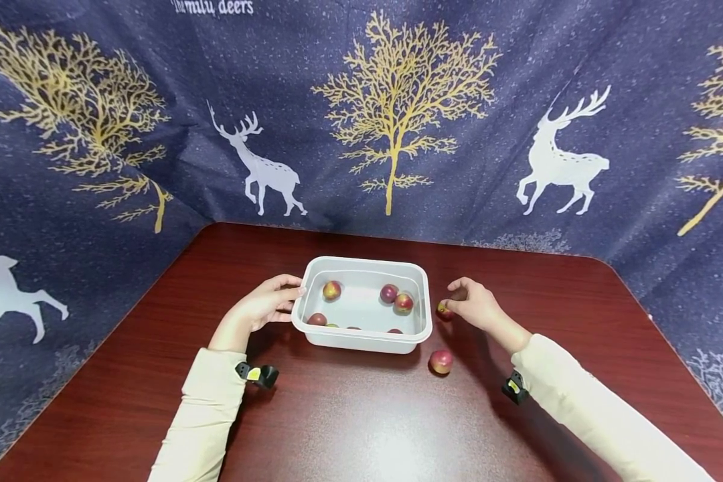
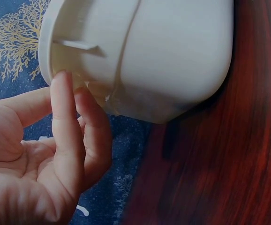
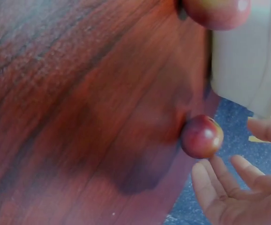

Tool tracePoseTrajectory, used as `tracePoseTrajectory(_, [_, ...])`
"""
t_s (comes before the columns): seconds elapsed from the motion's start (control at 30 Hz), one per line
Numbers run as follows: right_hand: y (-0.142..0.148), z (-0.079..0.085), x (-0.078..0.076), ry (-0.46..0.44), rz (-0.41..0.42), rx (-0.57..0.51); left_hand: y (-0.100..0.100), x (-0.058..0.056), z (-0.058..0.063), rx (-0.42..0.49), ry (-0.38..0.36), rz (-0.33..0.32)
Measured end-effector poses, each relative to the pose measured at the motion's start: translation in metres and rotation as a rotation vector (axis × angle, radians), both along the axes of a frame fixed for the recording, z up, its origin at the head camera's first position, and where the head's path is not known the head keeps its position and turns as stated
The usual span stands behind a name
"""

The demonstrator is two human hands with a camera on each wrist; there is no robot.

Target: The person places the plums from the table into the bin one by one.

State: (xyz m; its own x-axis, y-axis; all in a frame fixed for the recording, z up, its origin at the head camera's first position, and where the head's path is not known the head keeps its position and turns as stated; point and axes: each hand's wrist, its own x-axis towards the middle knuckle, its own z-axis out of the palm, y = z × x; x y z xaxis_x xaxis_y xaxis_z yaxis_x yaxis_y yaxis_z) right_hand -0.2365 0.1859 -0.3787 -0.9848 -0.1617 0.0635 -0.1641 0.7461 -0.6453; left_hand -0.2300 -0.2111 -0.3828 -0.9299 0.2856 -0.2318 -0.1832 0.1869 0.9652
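Observation:
My left hand [image 1: 268,304] holds the left rim of a pale plastic container [image 1: 352,342]. In the left wrist view its fingers [image 2: 65,108] bend up under the lip. Inside lie several red-and-yellow plums, one [image 1: 332,290] near the back left and a dark one [image 1: 389,293] toward the right; the front wall partly hides others. To the right of the container, my right hand [image 1: 474,306] reaches down over a plum [image 3: 202,136] on the table, its fingers spread and right at the fruit. Another plum [image 1: 441,361] sits on the table by the container's front right corner.
The dark red wooden table [image 1: 313,408] has rounded far corners. Behind it hangs a blue cloth [image 1: 349,187] printed with white deer and golden trees. Each wrist wears a small black camera, one [image 1: 259,375] on the left and one [image 1: 515,387] on the right.

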Motion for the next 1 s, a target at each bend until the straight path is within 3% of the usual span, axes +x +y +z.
tracePoseTrajectory(0.47, [-0.001, -0.013, -0.003, -0.011, 0.045, 0.036, 0.002, 0.002, 0.004, -0.006, 0.002, -0.001])
tracePoseTrajectory(0.7, [-0.004, -0.018, -0.001, -0.001, 0.033, 0.049, 0.001, 0.002, 0.0, -0.011, 0.015, -0.022])
tracePoseTrajectory(1.0, [-0.009, -0.018, -0.002, 0.021, 0.052, 0.07, -0.001, 0.002, -0.002, -0.012, 0.014, -0.001])
